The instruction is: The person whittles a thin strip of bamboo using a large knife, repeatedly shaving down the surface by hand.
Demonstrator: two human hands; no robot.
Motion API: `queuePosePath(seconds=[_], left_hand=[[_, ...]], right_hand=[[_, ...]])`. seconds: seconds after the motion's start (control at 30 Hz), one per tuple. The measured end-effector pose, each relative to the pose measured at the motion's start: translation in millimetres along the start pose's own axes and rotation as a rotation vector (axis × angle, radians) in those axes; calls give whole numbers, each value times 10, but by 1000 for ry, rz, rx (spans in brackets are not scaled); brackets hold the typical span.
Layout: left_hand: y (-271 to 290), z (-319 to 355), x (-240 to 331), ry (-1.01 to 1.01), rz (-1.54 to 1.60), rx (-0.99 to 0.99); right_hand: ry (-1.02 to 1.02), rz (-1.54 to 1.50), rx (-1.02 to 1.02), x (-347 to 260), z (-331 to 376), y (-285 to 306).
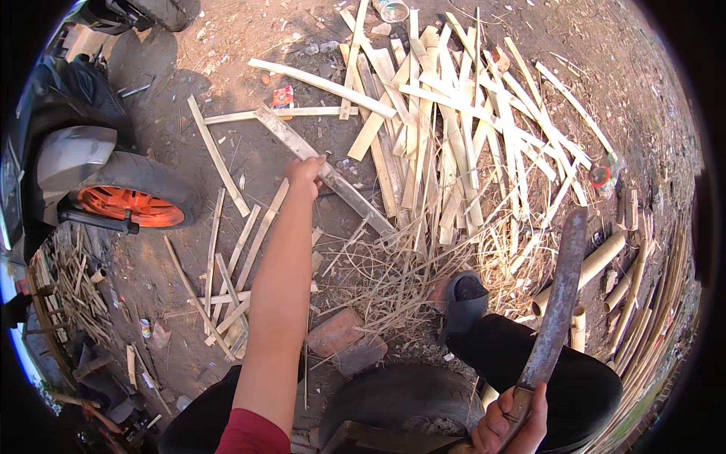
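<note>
My left hand (305,172) reaches far forward, its fingers closed round the middle of a long, flat greyish bamboo strip (350,194). The strip slants from upper left to lower right, its lower end by a heap of thin shavings (393,280). At the lower right, my right hand (513,424) grips the handle of a machete (557,310). Its worn, rust-marked blade points up and away from me. Beyond my left hand, a large pile of pale split bamboo strips (454,136) lies criss-crossed on the dirt.
A tyre (397,401) lies between my legs, with bricks (336,333) just ahead. My sandalled foot (466,299) is beside the shavings. A motorcycle wheel with an orange rim (132,206) stands at left. Bamboo tubes (581,274) lie at right; loose strips (227,276) lie left of my arm.
</note>
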State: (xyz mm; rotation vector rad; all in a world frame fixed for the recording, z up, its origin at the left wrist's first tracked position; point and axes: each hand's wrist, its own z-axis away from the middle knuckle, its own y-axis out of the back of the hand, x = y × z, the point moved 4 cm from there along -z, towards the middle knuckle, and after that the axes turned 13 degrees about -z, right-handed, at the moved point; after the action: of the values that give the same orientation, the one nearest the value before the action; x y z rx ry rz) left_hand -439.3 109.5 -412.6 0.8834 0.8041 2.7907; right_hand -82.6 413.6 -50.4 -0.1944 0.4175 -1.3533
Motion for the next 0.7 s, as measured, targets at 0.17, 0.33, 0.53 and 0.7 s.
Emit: queuePosePath(seconds=[0.17, 0.33, 0.53, 0.7], left_hand=[[275, 1382, 297, -585, -9, -100], [820, 3349, 462, -1231, -289, 147], [1658, 4747, -308, -1379, -268, 337], [1989, 5285, -1270, -1085, -331, 353]], right_hand=[[-35, 8, -130, 84, 319, 138], [78, 243, -329, 180, 695, 229], [468, 612, -601, 413, 1272, 97], [472, 654, -877, 841, 1664, 3]])
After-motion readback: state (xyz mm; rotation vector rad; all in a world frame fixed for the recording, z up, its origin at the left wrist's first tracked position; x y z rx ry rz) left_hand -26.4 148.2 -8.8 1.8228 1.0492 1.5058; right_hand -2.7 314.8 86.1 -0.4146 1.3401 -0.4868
